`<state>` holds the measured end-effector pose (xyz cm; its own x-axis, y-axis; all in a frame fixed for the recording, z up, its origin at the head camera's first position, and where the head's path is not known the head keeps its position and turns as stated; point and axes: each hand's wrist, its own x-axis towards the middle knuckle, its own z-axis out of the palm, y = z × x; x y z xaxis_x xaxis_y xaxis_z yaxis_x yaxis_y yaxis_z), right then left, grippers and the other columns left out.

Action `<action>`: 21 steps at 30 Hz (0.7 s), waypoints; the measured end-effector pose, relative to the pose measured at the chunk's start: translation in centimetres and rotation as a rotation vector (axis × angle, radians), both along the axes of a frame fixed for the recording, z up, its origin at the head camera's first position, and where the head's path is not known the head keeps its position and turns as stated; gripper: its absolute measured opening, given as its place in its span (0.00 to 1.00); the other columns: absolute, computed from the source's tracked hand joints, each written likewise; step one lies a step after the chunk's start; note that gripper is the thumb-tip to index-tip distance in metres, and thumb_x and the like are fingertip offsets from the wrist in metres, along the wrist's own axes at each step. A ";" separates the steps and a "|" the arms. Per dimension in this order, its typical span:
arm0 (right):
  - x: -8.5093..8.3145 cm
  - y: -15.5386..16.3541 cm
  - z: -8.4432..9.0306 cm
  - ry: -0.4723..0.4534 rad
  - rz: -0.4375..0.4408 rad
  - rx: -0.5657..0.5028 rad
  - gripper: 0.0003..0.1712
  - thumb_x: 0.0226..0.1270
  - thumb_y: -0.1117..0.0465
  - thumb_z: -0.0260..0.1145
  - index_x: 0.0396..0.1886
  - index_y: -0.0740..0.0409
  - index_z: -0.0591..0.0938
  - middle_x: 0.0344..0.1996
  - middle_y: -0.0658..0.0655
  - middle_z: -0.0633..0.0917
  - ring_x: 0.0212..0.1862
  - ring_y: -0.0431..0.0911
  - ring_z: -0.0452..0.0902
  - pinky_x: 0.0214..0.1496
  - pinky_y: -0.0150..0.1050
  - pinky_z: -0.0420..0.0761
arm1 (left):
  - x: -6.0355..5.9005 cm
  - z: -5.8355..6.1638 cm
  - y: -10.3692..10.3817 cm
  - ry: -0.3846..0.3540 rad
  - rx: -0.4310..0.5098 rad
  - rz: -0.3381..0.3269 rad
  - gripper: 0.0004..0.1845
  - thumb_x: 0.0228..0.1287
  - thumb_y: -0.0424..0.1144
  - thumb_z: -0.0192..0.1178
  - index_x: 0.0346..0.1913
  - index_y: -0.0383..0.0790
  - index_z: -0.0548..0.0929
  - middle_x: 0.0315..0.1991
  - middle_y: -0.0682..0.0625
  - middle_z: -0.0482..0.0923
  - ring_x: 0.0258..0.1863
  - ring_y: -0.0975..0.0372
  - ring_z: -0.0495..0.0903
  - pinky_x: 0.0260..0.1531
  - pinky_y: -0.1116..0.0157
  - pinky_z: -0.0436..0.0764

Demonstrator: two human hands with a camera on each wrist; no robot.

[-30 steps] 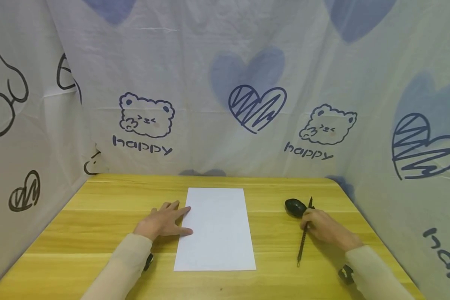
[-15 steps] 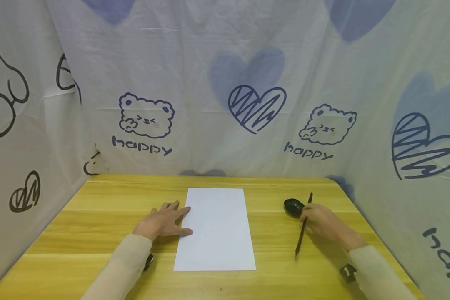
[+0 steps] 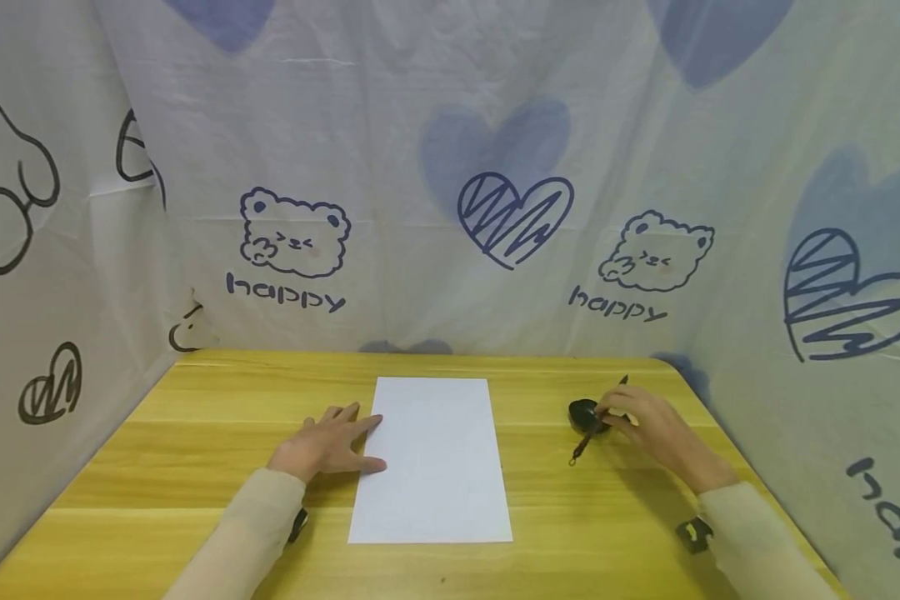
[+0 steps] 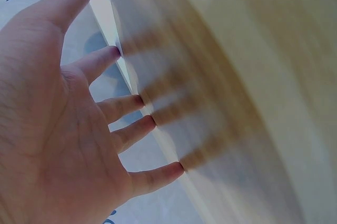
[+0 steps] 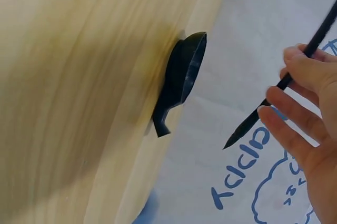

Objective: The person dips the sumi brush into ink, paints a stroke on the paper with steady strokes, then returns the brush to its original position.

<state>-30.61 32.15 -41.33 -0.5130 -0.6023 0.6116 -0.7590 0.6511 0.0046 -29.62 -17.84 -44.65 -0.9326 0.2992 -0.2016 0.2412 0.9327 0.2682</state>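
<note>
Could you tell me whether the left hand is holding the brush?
No, the left hand lies flat on the table at the paper's edge, while the right hand holds the brush.

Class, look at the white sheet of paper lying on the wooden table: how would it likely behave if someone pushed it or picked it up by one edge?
The paper looks thin and flat, so it would probably droop when lifted. On the smooth table it may slide easily; the left hand rests at its edge, likely steadying it.

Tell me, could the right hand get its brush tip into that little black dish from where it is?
Probably yes: the right hand holds the brush beside the black dish, which is uncovered, with nothing between.
</note>
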 end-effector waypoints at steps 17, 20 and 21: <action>-1.2 -1.9 0.7 0.135 -0.071 -0.159 0.17 0.46 0.75 0.81 0.38 0.61 0.90 0.32 0.56 0.92 0.32 0.48 0.87 0.34 0.40 0.85 | 0.0 -0.1 0.1 0.009 -0.002 0.005 0.49 0.59 0.71 0.64 0.79 0.51 0.66 0.81 0.34 0.55 0.79 0.34 0.54 0.72 0.23 0.51; -1.4 -2.1 0.6 0.116 -0.094 -0.206 0.16 0.47 0.75 0.81 0.38 0.63 0.89 0.32 0.58 0.91 0.32 0.49 0.87 0.34 0.42 0.87 | 0.1 -0.1 0.1 0.010 -0.002 0.003 0.49 0.59 0.71 0.64 0.79 0.51 0.66 0.81 0.34 0.55 0.79 0.34 0.54 0.72 0.23 0.51; -1.4 -2.2 0.6 0.107 -0.102 -0.222 0.16 0.47 0.76 0.80 0.38 0.64 0.89 0.32 0.58 0.91 0.32 0.50 0.88 0.33 0.43 0.88 | 0.1 -0.1 0.1 0.010 0.000 0.004 0.49 0.59 0.71 0.64 0.79 0.51 0.66 0.81 0.34 0.55 0.80 0.34 0.54 0.72 0.24 0.51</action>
<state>-32.03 30.00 -40.74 -0.4889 -0.3959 0.7773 -0.6926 0.7179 -0.0700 -29.56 -17.72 -44.73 -0.9357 0.2955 -0.1927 0.2401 0.9336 0.2660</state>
